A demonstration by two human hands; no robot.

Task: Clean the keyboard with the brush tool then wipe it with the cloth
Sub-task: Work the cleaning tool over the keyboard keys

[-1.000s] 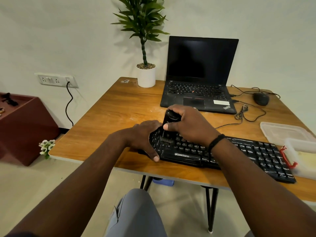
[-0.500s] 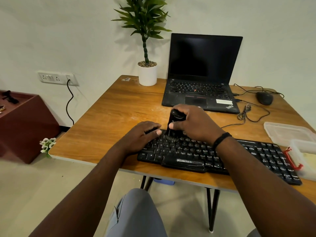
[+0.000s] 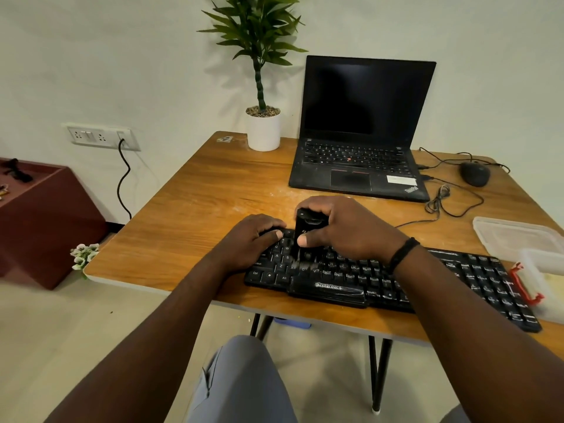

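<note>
On the table (image 3: 195, 209), a dark laptop (image 3: 363, 129) stands open at 12 o'clock from the keyboard (image 3: 476, 276), with a potted plant (image 3: 263, 129) at 11 o'clock and a mouse (image 3: 475, 174) at 1 o'clock, its cable looping down toward the keyboard. At 3 o'clock a clear tub (image 3: 546, 285) with a red clip touches the keyboard's right end; a lid (image 3: 515, 236) lies just behind it. Nothing stands between the hands and the keys.

The table is wood-grained on black legs, set against a pale wall with a socket strip (image 3: 102, 137) and a hanging cord; a maroon box (image 3: 45, 221) sits on the floor at 9 o'clock.

The keyboard lies along the near edge. The right hand (image 3: 351, 227) grips the brush (image 3: 306, 232) upright, bristles down on the left-hand keys. The left hand (image 3: 250, 239) rests at the keyboard's far left corner, at 9 o'clock from the brush, fingers lightly bent over its edge.
</note>
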